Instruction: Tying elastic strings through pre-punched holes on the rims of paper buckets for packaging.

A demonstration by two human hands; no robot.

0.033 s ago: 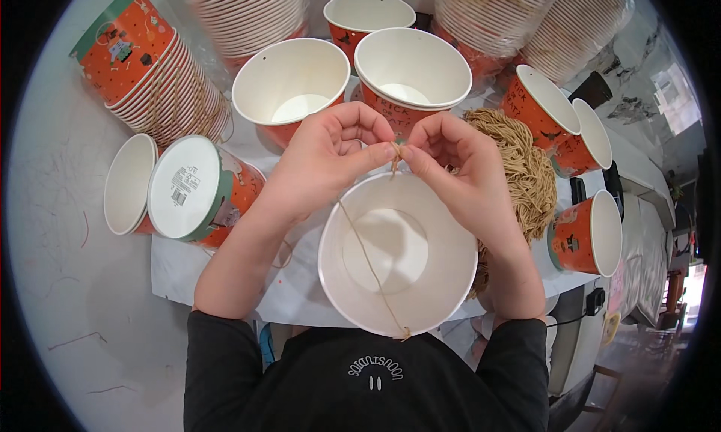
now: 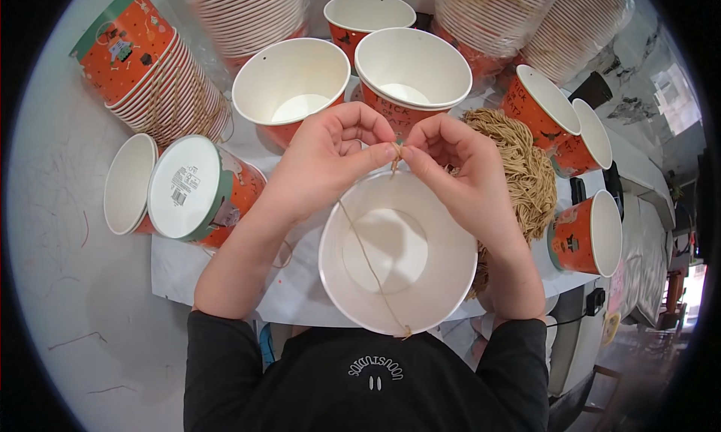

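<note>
A white-lined paper bucket (image 2: 451, 263) stands in front of me, its open mouth facing up. One end of a thin tan twine (image 2: 365, 259) is knotted at the bucket's near rim, and the strand runs across the opening. At the far rim my left hand (image 2: 319, 158) and my right hand (image 2: 467, 165) meet, thumbs and forefingers pinched on the twine. A small loop or knot with a short tail shows between the fingertips. Just right of my right hand lies a thick bundle of tan twine (image 2: 532, 173).
Orange paper buckets (image 2: 291, 79) stand beyond my hands, with others (image 2: 577, 240) tipped over at the right. An overturned bucket (image 2: 184, 188) lies at the left beside a leaning nested stack (image 2: 143, 64) draped with twine. Tall wrapped stacks (image 2: 248, 19) rise at the back.
</note>
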